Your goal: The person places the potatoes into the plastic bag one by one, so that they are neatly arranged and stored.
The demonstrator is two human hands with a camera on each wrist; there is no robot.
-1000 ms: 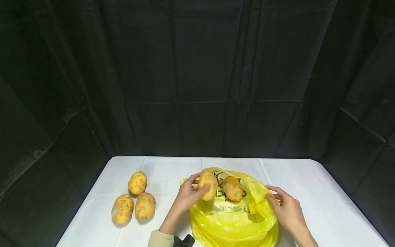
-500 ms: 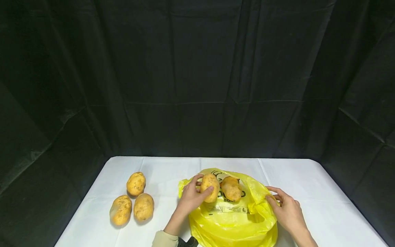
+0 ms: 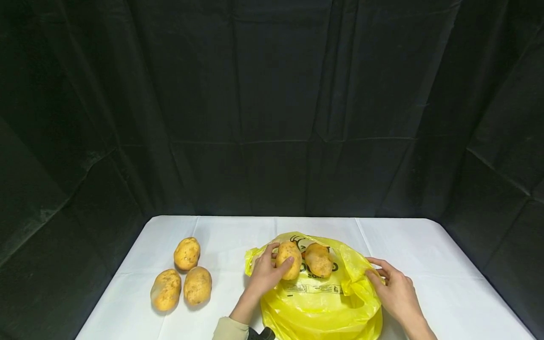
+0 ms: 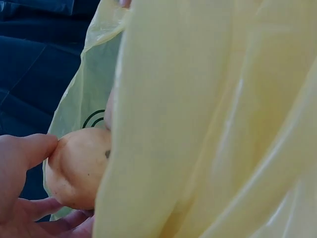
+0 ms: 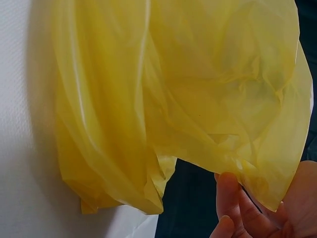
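Loosely crinkled plastic bag (image 3: 312, 314), oval potato (image 3: 287, 259) in left hand (image 3: 264, 275)

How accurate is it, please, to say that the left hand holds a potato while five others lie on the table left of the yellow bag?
Only the number is wrong: the head view shows three potatoes on the table left of the yellow bag, not five.

Worktop (image 3: 231, 236) bright, evenly lit, black cloth (image 3: 272, 104) beyond its far edge dim, pale glare streaking yellow bag (image 5: 183, 99), soft shadow beside it, wrist views duller.
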